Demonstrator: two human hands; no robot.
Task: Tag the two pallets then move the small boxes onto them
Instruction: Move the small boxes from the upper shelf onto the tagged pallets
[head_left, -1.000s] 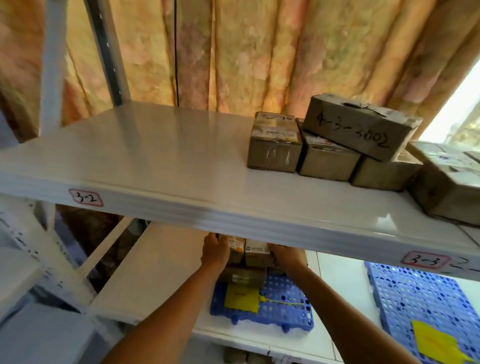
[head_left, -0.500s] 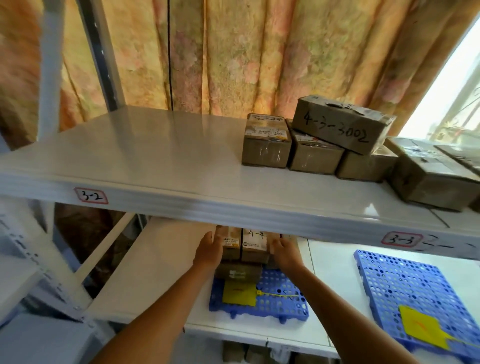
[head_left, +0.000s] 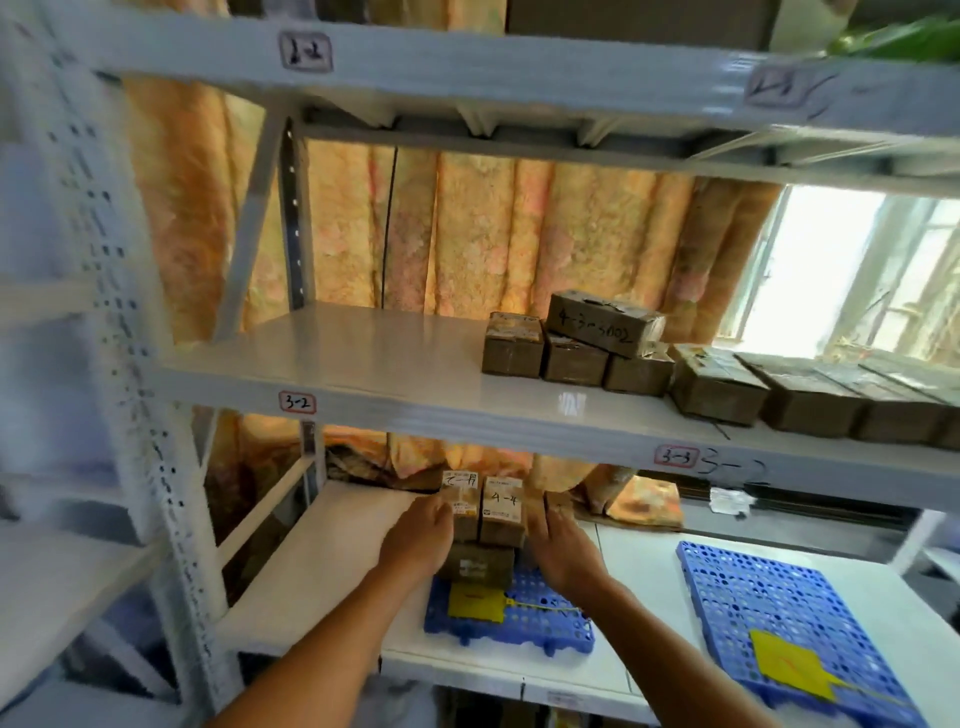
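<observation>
I have my left hand pressed flat against the left side of the two upper small boxes, and my right hand flat against their right side, fingers straight on both, squeezing the pair between them. Just below my fingers sits a third box, resting on the tagged blue pallet; its yellow tag lies toward me. The second pallet is well off to the right of my right hand, bare of boxes. The risk I judge here: the stack stands near the pallet's back edge, so uneven pressure could topple the top pair or push them off behind
</observation>
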